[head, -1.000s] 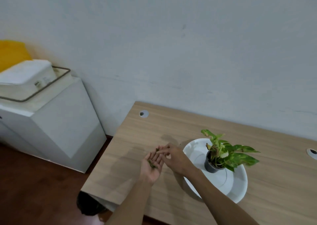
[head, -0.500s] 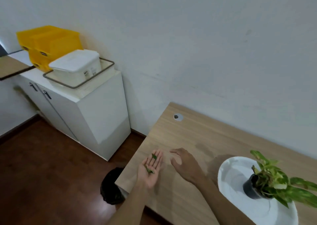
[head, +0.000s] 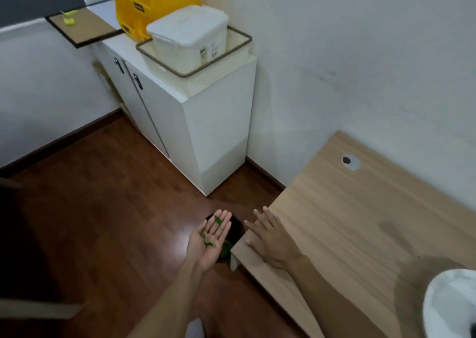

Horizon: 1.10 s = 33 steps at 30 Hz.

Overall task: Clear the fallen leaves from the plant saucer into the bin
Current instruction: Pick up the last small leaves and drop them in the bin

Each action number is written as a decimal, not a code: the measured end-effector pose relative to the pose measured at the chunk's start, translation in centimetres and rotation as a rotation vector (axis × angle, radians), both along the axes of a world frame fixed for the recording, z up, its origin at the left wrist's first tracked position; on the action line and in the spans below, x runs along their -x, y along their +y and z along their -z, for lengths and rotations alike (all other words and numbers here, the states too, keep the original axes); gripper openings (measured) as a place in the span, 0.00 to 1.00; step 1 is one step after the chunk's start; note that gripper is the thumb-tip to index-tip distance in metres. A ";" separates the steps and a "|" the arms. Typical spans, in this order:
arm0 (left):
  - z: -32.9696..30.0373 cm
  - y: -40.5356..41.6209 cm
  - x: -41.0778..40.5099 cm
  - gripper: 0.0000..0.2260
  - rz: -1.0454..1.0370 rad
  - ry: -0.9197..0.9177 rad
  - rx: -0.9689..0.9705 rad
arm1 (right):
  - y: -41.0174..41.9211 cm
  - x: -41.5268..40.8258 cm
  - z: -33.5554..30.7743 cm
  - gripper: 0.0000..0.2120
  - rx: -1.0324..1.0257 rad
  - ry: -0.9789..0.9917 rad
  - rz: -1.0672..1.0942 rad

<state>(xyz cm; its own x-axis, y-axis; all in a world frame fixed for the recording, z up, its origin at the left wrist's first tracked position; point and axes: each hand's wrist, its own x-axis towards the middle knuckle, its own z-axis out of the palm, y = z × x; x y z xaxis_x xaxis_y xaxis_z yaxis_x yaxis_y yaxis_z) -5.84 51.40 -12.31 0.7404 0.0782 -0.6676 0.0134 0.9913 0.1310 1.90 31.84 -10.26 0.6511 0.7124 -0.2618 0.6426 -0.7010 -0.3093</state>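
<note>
My left hand (head: 203,254) is palm up with its fingers spread flat, carrying small green fallen leaves (head: 208,241) on the palm. It hovers over a black bin (head: 236,230) that stands on the floor by the table's corner; some green shows inside the bin. My right hand (head: 273,239) lies flat and empty on the corner of the wooden table (head: 360,221), just right of the bin. The white plant saucer (head: 448,304) is cut off at the bottom right edge, and the plant is out of view.
A white cabinet (head: 219,131) stands against the wall behind the bin, with a white lidded container (head: 190,36) in a tray and yellow crates (head: 154,0) on top. Dark wooden floor (head: 103,208) spreads to the left.
My left hand has carried the leaves off the table's edge to above the bin. My right hand has flattened onto the table corner. The view has swung left, away from the plant.
</note>
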 end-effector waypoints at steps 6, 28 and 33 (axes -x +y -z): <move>2.8 3.3 0.6 0.18 -0.058 0.040 0.018 | 3.6 -3.0 1.5 0.26 0.030 -0.171 -0.054; 21.5 7.2 -6.5 0.20 0.087 0.572 -0.122 | 5.2 -5.5 4.5 0.19 -0.034 -0.236 0.134; 23.6 6.9 -7.8 0.18 0.175 0.689 -0.195 | 5.3 -5.6 4.6 0.19 -0.032 -0.220 0.172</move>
